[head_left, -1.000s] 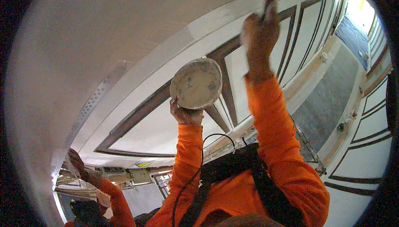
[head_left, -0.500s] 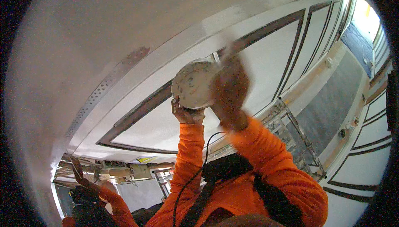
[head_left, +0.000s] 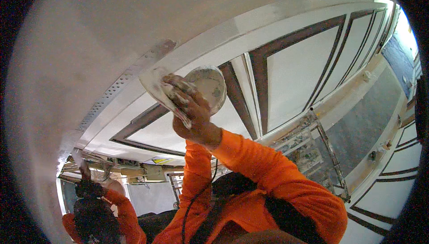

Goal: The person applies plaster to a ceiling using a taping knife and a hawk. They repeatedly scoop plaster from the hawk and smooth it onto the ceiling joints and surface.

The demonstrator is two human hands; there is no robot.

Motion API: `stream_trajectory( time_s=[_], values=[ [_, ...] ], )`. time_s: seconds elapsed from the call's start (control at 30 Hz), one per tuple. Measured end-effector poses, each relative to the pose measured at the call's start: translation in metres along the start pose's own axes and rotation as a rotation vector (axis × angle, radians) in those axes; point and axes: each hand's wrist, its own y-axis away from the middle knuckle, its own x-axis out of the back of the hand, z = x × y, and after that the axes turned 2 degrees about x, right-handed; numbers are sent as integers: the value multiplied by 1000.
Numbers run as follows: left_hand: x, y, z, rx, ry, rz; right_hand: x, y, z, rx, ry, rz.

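The right hand (head_left: 190, 110), smeared with white, is clenched around a wide flat scraper blade (head_left: 157, 89) that sticks out from the fist toward ten o'clock, its pale face coated in filler and lying close against the ceiling (head_left: 111, 33). Just beyond the knuckles, toward one o'clock, sits a round shallow dish (head_left: 209, 86) of white paste – its rim is speckled with dark stains and it touches, or nearly touches, the back of the right hand. The left hand is hidden behind the right wrist and the dish, so whether it grips the dish cannot be told; only the left orange sleeve (head_left: 196, 172) rises straight up to that spot from six o'clock. The right orange sleeve (head_left: 268, 172) comes in from four o'clock, bent at the elbow. A thin black cable (head_left: 196, 199) hangs down between the two arms. Above the hands the ceiling is plain and off-white, and a perforated metal strip (head_left: 129, 76) runs along its edge toward eight o'clock. Toward three o'clock spread white wall panels (head_left: 299, 65) framed in dark brown bands. At four o'clock stands a paint-spattered ladder (head_left: 308, 145). Down at seven o'clock another person (head_left: 96, 212) in orange – well apart – reaches one arm up toward the ceiling edge
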Motion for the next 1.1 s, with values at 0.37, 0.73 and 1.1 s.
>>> stream_trajectory(
  time_s=[0.37,0.73,1.1],
  values=[
    [-10,7,-2,-83,-59,56,-17,9,17,107,154,27],
    [-40,15,-2,148,149,91,47,-66,86,22,457,374],
    [-57,23,5,202,275,-76,22,40,23,112,-74,-301]
  ],
)
